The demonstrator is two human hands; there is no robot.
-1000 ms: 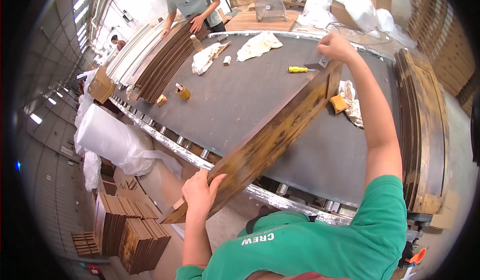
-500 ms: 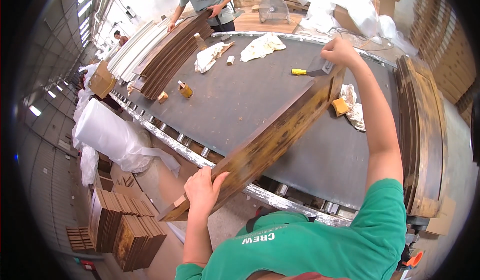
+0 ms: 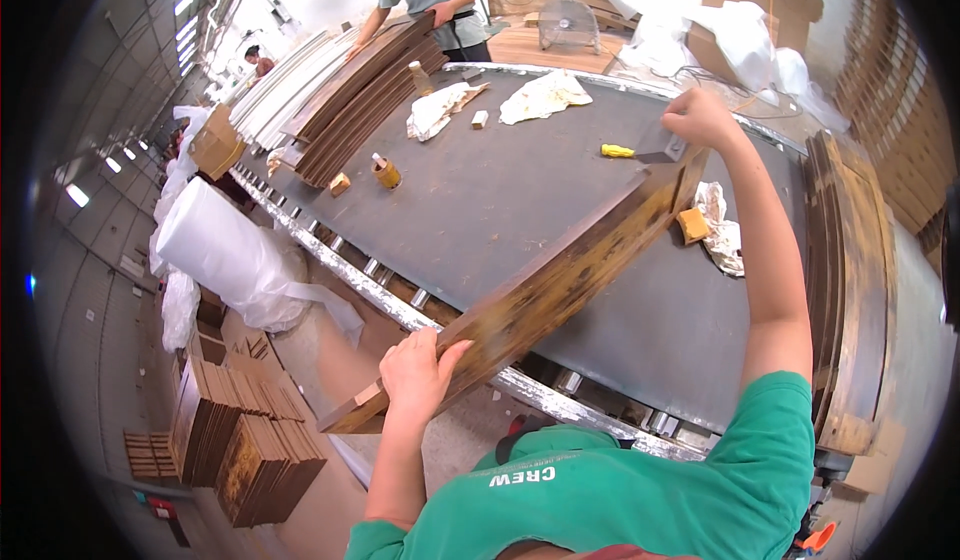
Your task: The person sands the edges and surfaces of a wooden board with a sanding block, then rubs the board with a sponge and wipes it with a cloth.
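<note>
A long brown wooden board [image 3: 570,278], its face blotched yellow and dark, slants across the front of the table, tilted up on edge. My left hand [image 3: 415,375] grips its near lower end, which sticks out past the table's front edge. At the far right end my right hand [image 3: 698,120] is closed over the board's tip, its fingertips partly hidden. Just beneath that hand shows a dark grey flat piece [image 3: 660,146], with a yellow handle [image 3: 617,151] to its left. A yellow block [image 3: 692,225] and a crumpled white cloth [image 3: 722,240] lie right of the board.
The dark-topped table [image 3: 480,210] carries crumpled cloths [image 3: 545,97], a small jar [image 3: 386,172] and stacked brown boards [image 3: 365,100]. Another person [image 3: 435,5] stands behind that stack. More boards [image 3: 850,290] are at the right; a white wrap roll [image 3: 225,245] stands left.
The whole view has shifted slightly, with the scene sitting a little further right. Both hands keep their hold on the board, which stays at nearly the same slant.
</note>
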